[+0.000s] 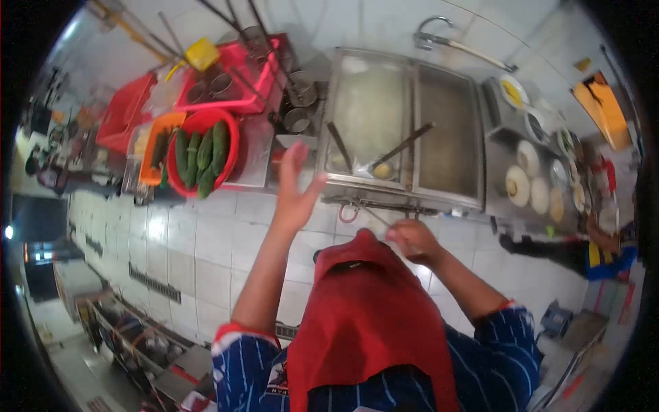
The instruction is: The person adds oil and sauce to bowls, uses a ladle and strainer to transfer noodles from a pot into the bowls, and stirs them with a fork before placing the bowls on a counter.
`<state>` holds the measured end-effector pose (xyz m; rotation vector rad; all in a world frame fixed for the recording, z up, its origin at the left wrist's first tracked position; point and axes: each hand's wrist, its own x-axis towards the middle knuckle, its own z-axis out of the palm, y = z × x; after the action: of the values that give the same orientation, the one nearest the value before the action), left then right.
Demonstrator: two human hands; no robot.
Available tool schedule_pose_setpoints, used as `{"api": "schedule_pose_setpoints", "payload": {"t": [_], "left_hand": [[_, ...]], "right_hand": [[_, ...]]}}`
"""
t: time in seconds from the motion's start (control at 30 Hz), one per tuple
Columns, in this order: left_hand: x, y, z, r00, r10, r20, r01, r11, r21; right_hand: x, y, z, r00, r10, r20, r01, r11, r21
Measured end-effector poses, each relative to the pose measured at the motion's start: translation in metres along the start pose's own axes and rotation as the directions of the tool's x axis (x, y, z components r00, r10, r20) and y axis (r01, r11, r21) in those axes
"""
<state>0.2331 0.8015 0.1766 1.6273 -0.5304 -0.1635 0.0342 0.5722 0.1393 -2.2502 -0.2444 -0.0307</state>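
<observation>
My left hand (296, 196) is raised in front of the counter, its thumb spread apart from the fingers. Its fingertips overlap a pale flat-sided thing (307, 141) beside the metal cups. My right hand (414, 242) is closed, low before the cooker's front, around a thin metal rod-like tool (374, 215) that slants up to the left. Beyond the hands stands a steel cooker (328, 110) with two wide wells. Two dark handles rest across it, one long handle (405, 147) over the divider. A yellowish lump (382, 171) lies near the left well's front edge.
On the left, a red basin (233, 166) holds several green cucumbers (204, 152), beside an orange bin (147, 168) and a pink crate (240, 103). A tap (434, 41) projects from the wall. White plates (518, 185) stand on the right counter. Another person (607, 257) is at far right.
</observation>
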Motion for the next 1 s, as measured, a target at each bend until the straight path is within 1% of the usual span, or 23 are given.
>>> {"api": "schedule_pose_setpoints", "payload": {"t": [0.03,0.07,0.1,0.13,0.17,0.2,0.27,0.3,0.37,0.4,0.43,0.5,0.53,0.57,0.6,0.63,0.67,0.7,0.73,0.8,0.83,0.9,1.0], "left_hand": [[0.025,-0.002,0.025,0.999,-0.049,0.024,0.048,0.999,0.024],[0.043,-0.004,0.049,0.994,-0.099,0.043,0.097,0.994,0.054],[0.055,-0.005,0.07,0.993,-0.098,0.07,0.094,0.994,0.053],[0.066,-0.007,0.088,0.987,-0.159,-0.006,0.159,0.987,-0.005],[0.08,-0.01,0.1,0.973,-0.217,-0.08,0.213,0.975,-0.061],[0.098,-0.019,0.107,0.977,-0.206,-0.054,0.204,0.978,-0.042],[0.132,-0.036,0.117,0.961,-0.149,-0.232,0.131,0.987,-0.093],[0.144,-0.031,0.117,0.966,-0.143,-0.215,0.13,0.989,-0.076],[0.166,-0.022,0.116,0.997,-0.063,0.032,0.065,0.997,-0.044],[0.173,-0.02,0.122,0.997,-0.068,0.037,0.068,0.998,-0.006],[0.177,-0.018,0.124,0.995,-0.041,0.087,0.042,0.999,-0.007],[0.185,-0.024,0.132,0.993,-0.012,0.12,0.012,1.0,0.003],[0.183,-0.036,0.134,0.995,-0.058,0.085,0.065,0.994,-0.086],[0.177,-0.046,0.134,0.992,-0.114,0.048,0.121,0.977,-0.176],[0.169,-0.047,0.136,0.992,-0.127,0.022,0.128,0.978,-0.163],[0.162,-0.049,0.141,0.997,-0.072,-0.029,0.066,0.987,-0.149],[0.154,-0.048,0.146,0.997,-0.016,-0.079,0.006,0.991,-0.131],[0.148,-0.038,0.151,0.995,-0.054,-0.083,0.039,0.983,-0.177],[0.145,-0.04,0.154,0.992,-0.067,-0.108,0.048,0.984,-0.169],[0.145,-0.044,0.156,0.995,0.031,-0.097,-0.045,0.989,-0.143],[0.145,-0.045,0.156,0.996,-0.005,-0.094,-0.013,0.982,-0.189],[0.143,-0.042,0.153,0.995,0.008,-0.102,-0.026,0.985,-0.171],[0.145,-0.051,0.15,0.994,0.062,-0.093,-0.075,0.986,-0.152]], "right_hand": [[-0.025,-0.004,-0.009,0.991,0.136,-0.021,-0.135,0.99,0.046],[-0.043,-0.02,-0.021,0.927,0.364,-0.088,-0.348,0.925,0.15],[-0.06,-0.034,-0.031,0.811,0.571,-0.127,-0.525,0.806,0.273],[-0.082,-0.03,-0.031,0.806,0.511,-0.299,-0.432,0.853,0.293],[-0.095,-0.031,-0.033,0.688,0.58,-0.437,-0.432,0.811,0.396],[-0.1,-0.041,-0.044,0.588,0.638,-0.496,-0.453,0.769,0.452],[-0.109,-0.03,-0.051,0.477,0.653,-0.588,-0.344,0.755,0.559],[-0.106,-0.018,-0.052,0.463,0.662,-0.589,-0.335,0.746,0.575],[-0.083,0.016,-0.059,0.51,0.61,-0.607,-0.22,0.774,0.593],[-0.043,0.035,-0.068,0.603,0.557,-0.571,-0.227,0.806,0.546],[-0.016,0.048,-0.066,0.569,0.651,-0.502,-0.172,0.692,0.701],[0.027,0.067,-0.078,0.71,0.547,-0.443,-0.191,0.755,0.627],[0.046,0.086,-0.082,0.723,0.543,-0.428,-0.187,0.75,0.635],[0.064,0.107,-0.08,0.809,0.422,-0.409,-0.251,0.877,0.41],[0.082,0.121,-0.08,0.888,0.296,-0.352,-0.259,0.954,0.151],[0.097,0.133,-0.08,0.901,0.283,-0.328,-0.244,0.957,0.155],[0.111,0.141,-0.081,0.926,0.277,-0.255,-0.264,0.961,0.085],[0.119,0.147,-0.077,0.944,0.278,-0.175,-0.28,0.96,0.013],[0.123,0.156,-0.073,0.952,0.268,-0.148,-0.269,0.963,0.018],[0.126,0.175,-0.065,0.967,0.204,-0.156,-0.147,0.938,0.315],[0.126,0.184,-0.063,0.969,0.2,-0.142,-0.146,0.937,0.318],[0.124,0.191,-0.061,0.894,0.38,-0.239,-0.239,0.853,0.464],[0.112,0.181,-0.063,0.896,0.4,-0.193,-0.305,0.871,0.385]]}}
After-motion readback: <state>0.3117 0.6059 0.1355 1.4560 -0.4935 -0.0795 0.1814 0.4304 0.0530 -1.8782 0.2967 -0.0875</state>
